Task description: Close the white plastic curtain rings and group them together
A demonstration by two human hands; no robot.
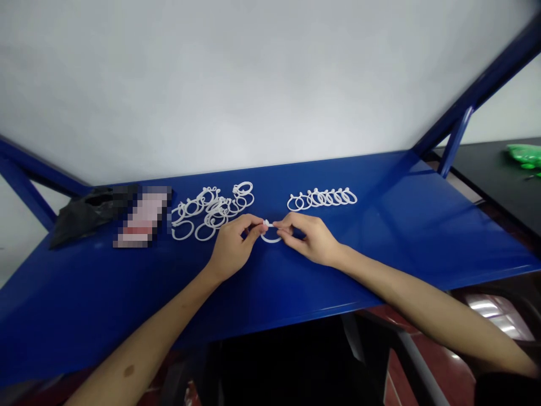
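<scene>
My left hand (234, 246) and my right hand (307, 237) meet over the middle of a blue metal shelf (380, 248). Both pinch the top of one white plastic ring (270, 237), whose lower arc hangs between them just above the shelf. A loose heap of white rings (211, 210) lies behind my left hand. A neat overlapping row of white rings (322, 198) lies behind my right hand.
A black plastic bag (91, 211) and a blurred pinkish packet (141, 219) lie at the shelf's left end. Blue frame struts (454, 141) rise at the right, with a dark table and a green object (524, 155) beyond. A white wall stands behind.
</scene>
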